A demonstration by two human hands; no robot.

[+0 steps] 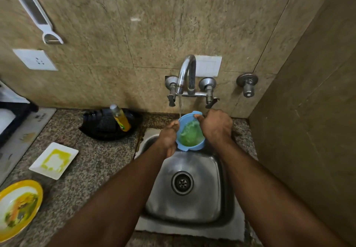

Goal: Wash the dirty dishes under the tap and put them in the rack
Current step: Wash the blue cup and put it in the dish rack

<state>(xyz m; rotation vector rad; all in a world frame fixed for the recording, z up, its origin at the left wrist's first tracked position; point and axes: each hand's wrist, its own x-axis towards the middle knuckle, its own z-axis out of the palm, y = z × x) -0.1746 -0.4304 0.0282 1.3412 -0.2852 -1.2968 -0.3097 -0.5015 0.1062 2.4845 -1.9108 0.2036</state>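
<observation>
Under the running tap, hands gripping blue bowl, over sink

Open steel sink below the hands; tap and wall close behind.

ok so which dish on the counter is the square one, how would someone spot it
Start at the steel sink and look left along the speckled counter. The square plate lies flat there, in front of the black tray. It is white with yellow smears, unlike the round yellow-rimmed bowl nearby.
</observation>
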